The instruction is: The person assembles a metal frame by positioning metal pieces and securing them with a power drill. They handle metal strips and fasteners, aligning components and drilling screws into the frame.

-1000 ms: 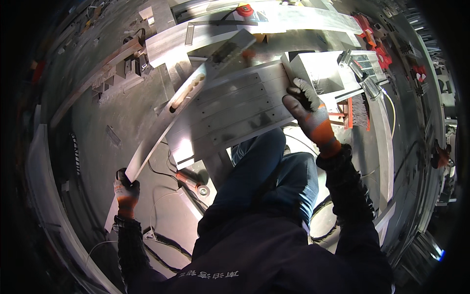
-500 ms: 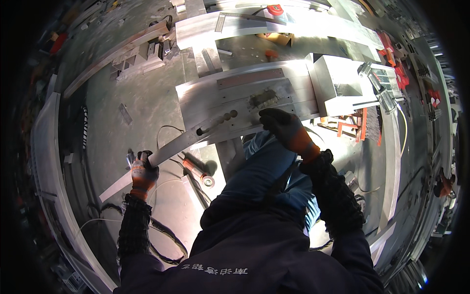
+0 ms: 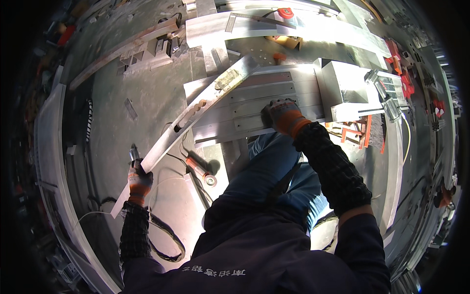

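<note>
**Long metal bar [image 3: 159, 152] slants from the left hand [image 3: 140, 182] across the work panel [image 3: 304, 93]**

From where I stand, the grey floor [image 3: 98, 122] takes up most of the space, with the worker's blue-trousered legs [image 3: 269, 183] up against the near side of the panel. Beyond the panel lies a wide pale beam [image 3: 338, 38], running roughly left to right.

The panel itself is silvery and grooved. The bar passes in front of its left part, far end pointing away and to the right, near end sticking out below the left hand. Along its face are a dark hole, a row of rounded notches and a rough, stained patch; I can't tell whether it touches the panel.

On the panel's right stands a boxy metal section [image 3: 342, 88].

The left hand, gloved in grey and orange, is wrapped firmly round the bar near its lower end. The right hand [image 3: 285, 116], gloved alike, is at the panel's near side with fingers curled in; whether it grips anything I can't tell.

Between bar and legs, an orange-bodied angle grinder [image 3: 197, 167] lies on the floor. Smaller still, a red rounded object [image 3: 285, 13] sits on the pale beam.
</note>
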{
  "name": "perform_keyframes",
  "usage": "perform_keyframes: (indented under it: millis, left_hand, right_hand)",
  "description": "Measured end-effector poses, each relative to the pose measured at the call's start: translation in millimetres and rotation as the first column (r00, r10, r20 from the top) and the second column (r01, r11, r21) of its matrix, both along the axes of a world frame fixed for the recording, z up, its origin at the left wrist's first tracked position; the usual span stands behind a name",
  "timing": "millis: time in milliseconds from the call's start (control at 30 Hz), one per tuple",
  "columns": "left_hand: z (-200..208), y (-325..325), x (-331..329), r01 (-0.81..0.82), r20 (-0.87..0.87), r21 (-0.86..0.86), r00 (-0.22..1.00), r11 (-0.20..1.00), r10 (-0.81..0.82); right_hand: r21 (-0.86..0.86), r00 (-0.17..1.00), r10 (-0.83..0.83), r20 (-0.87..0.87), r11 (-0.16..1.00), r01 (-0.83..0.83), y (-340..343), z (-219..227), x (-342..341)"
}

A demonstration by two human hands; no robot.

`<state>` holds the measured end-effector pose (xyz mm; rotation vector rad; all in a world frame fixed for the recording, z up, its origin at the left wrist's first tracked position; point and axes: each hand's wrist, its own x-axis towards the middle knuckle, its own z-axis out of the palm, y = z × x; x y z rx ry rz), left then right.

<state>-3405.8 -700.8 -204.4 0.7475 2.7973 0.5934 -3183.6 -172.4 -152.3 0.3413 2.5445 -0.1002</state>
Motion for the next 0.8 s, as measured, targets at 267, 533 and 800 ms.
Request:
perform_keyframes:
  millis: [267, 533, 800]
  left_hand:
    - [-3, -2, -3, 0.027, -0.054, -0.062, 0.998, 0.998, -0.031]
    - [1, -3, -8, 0.046, -0.081, -0.114, 0.995, 0.992, -0.056]
    - [30, 21, -6, 0.068, -0.063, -0.240, 0.994, 0.968, -0.085]
  right_hand:
    - [-0.155, 0.993, -0.057, -0.104, 0.987, 0.040, 15, -18, -4]
    - [-0.220, 0.975, -0.091, -0.203, 0.974, 0.045, 1, -3, 24]
    - [-0.589, 0.822, -0.325, -0.467, 0.808, -0.016, -31, 84, 67]
